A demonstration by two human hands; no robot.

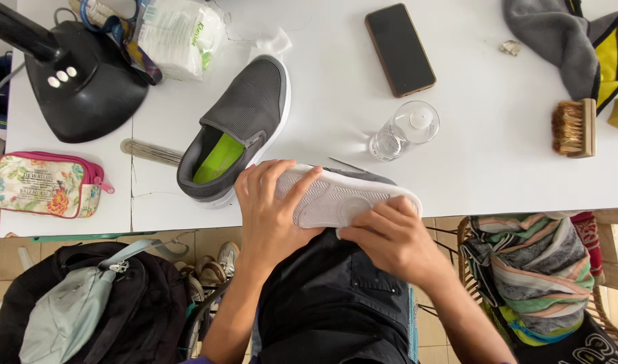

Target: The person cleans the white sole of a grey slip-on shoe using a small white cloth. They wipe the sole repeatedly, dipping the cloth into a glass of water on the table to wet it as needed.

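A grey slip-on shoe is held sole up over my lap, its white sole [343,197] facing the camera at the table's near edge. My left hand [268,209] grips its heel end, fingers spread over the sole. My right hand [390,236] presses on the sole's near edge toward the toe; whether it holds a cloth I cannot tell. The matching grey shoe [245,114] with a green insole stands upright on the white table [484,162], just beyond my left hand.
On the table: a clear plastic bottle [405,131], a dark phone [399,48], a wooden brush [576,128], a grey and yellow cloth [572,40], a black lamp base [86,81], a floral pouch [46,185], a wipes pack [177,34]. Bags [86,303] lie left, folded cloths in a basket [531,269] right.
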